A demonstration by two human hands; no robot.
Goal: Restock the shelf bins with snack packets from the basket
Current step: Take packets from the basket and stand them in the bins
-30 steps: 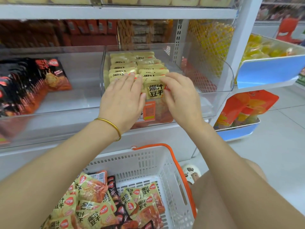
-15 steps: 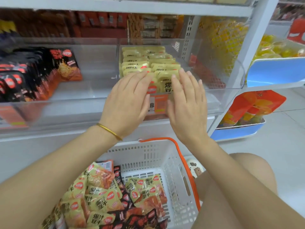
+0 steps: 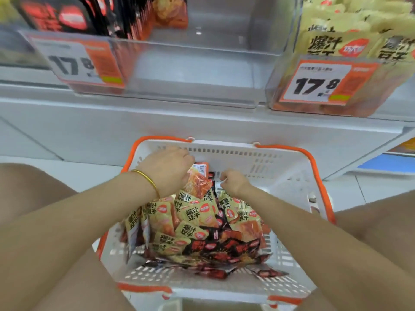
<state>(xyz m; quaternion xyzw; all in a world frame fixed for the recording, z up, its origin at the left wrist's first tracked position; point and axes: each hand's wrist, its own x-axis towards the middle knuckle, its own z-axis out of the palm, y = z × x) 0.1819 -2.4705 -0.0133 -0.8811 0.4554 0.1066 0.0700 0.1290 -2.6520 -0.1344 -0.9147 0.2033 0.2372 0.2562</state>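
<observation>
- We see both hands lowered into the white basket [image 3: 265,160], which has orange handles and sits on the floor below the shelf [image 3: 202,122].
- The left hand [image 3: 167,170], with a gold bangle [image 3: 147,181] at the wrist, has its fingers curled down at the far edge of the packet heap; they appear to grip an orange snack packet [image 3: 197,182], though the fingertips are hidden.
- The right hand [image 3: 232,181] has its fingers curled in just beside the same packet; we cannot tell whether it pinches anything.
- The snack packets [image 3: 193,223] lie heaped in the basket: yellow ones on top, black-and-red ones toward the near side.
- Above, two clear shelf bins stand side by side. The left bin [image 3: 190,70] holds black packets [image 3: 67,16] at its left side. The right bin [image 3: 278,86] holds yellow packets [image 3: 336,41] standing in rows.
- Each bin front carries a price tag reading 17.8: one on the left [image 3: 78,61], one on the right [image 3: 321,83].
</observation>
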